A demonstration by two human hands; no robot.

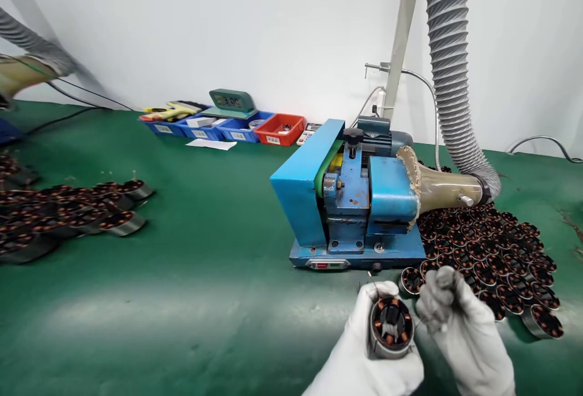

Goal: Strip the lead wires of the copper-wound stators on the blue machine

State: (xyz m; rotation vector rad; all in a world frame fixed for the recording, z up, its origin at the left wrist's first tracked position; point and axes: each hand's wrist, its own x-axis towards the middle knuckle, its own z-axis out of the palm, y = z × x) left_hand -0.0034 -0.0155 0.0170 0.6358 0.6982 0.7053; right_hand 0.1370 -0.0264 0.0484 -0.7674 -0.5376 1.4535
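Both my hands wear white gloves near the bottom edge, right of centre. My left hand (364,356) grips a round motor stator (390,327) with copper windings, its open face turned up toward me. My right hand (460,329) sits just right of the stator, with its fingertips pinched on a thin lead wire (421,322) coming off it. Directly behind my hands stands a small blue bench machine (350,198) on the green mat (204,274).
Rows of several stators (492,256) lie right of the machine, and another batch (68,211) lies at far left. A grey ribbed extraction hose (449,68) meets the machine's right side. Blue and red parts bins (237,127) and a digital scale (232,101) line the back wall.
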